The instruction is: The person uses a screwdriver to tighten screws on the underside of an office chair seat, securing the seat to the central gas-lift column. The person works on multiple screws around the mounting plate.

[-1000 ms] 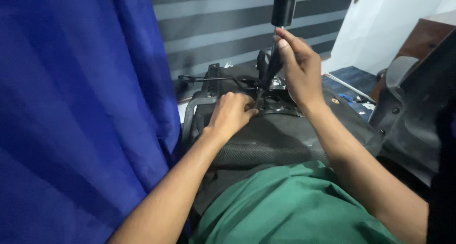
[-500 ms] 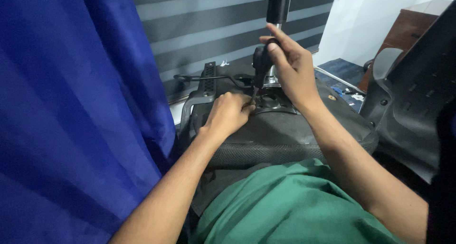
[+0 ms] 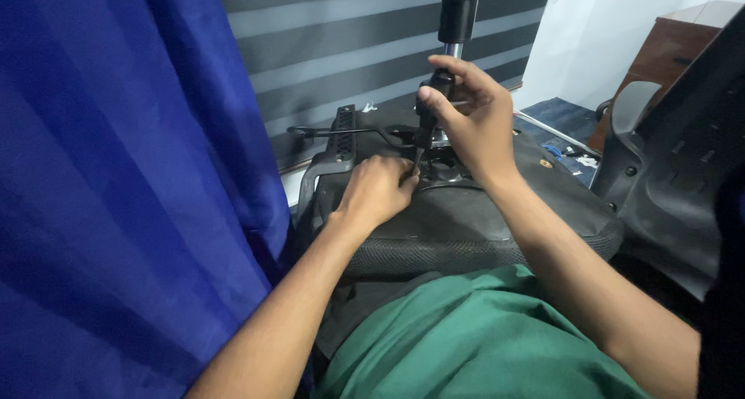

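Gripping a screwdriver [image 3: 431, 108]: right hand [image 3: 473, 119]; left hand [image 3: 378, 191] steadies.

Overall level: dim indoor light, moderate contrast.
Source: brightest area is the white wall [image 3: 621, 34] at upper right; light falls from that side.
Shadows: deep under the chair seat [image 3: 466, 220]; folds of the blue curtain [image 3: 116, 174] shade darkly.
Glare: faint sheen on the metal post [image 3: 452, 50].
Sharpness: centre fairly crisp; right edge soft and dark.
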